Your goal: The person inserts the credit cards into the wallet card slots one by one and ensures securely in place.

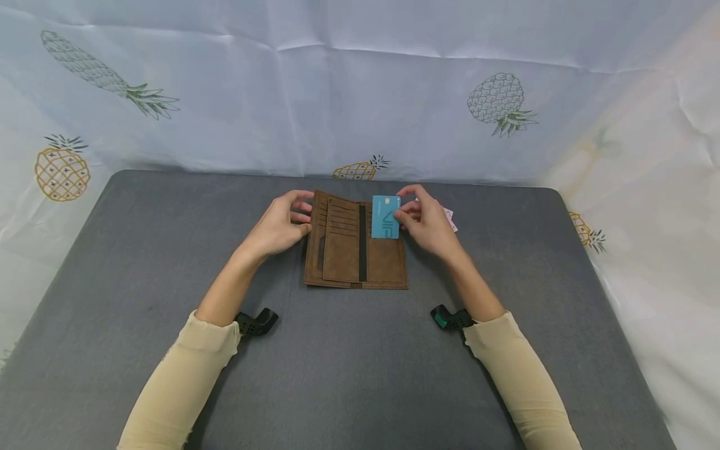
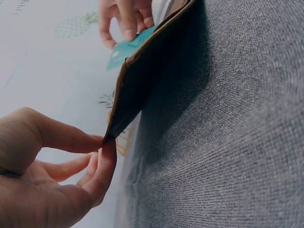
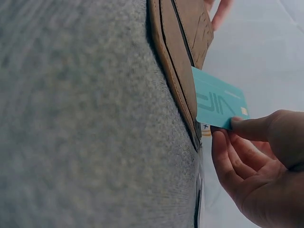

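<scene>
A brown wallet [image 1: 341, 253] lies spread open on the grey table, card slots showing on its left flap. My left hand [image 1: 281, 223] pinches the outer edge of that flap between thumb and fingers; the left wrist view shows the flap lifted off the cloth. In my right hand [image 1: 425, 219] a blue card [image 1: 385, 217] with a chip and large lettering is pinched by one edge. The card overlaps the right half of the wallet, and in the right wrist view the card [image 3: 218, 99] stands tilted with its lower end at the wallet's leather.
Partly hidden behind my right hand, a pinkish printed paper or card [image 1: 451, 219] lies on the table [image 1: 349, 375]. A white curtain [image 1: 281, 112] with pineapple prints hangs along the table's back edge.
</scene>
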Demonstrator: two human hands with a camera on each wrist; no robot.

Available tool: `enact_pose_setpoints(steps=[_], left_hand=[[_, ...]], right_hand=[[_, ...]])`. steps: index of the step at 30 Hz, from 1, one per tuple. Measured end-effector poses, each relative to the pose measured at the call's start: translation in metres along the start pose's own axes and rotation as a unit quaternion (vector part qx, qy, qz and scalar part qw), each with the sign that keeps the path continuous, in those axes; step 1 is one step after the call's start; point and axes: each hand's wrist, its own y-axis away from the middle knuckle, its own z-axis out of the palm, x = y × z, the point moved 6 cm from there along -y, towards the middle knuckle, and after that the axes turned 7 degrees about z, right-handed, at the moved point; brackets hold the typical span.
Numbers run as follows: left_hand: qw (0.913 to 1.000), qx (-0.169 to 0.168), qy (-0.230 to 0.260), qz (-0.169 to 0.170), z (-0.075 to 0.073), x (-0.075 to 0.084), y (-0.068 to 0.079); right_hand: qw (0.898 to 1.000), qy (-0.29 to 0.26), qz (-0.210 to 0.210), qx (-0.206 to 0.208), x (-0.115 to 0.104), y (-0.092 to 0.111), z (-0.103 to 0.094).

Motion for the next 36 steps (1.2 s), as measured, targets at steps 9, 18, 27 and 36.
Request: enact_pose_setpoints(steps=[9, 18, 27, 36], left_hand=[[1.0, 0.0, 0.001, 0.002, 0.0, 0.001, 0.0], [1.0, -0.005, 0.0, 0.004, 0.001, 0.003, 0.0], [1.0, -0.007, 0.0, 0.002, 0.001, 0.003, 0.0], [1.0, -0.006, -0.004, 0.003, 0.001, 0.003, 0.0]], right_hand=[[0.999, 0.002, 0.035, -0.032, 0.002, 0.002, 0.005], [0.994, 0.042, 0.058, -0.078, 0.007, 0.002, 0.007], [0.991, 0.04, 0.045, -0.121, 0.006, 0.002, 0.009], [0.988, 0.067, 0.039, -0.135, 0.002, 0.003, 0.01]])
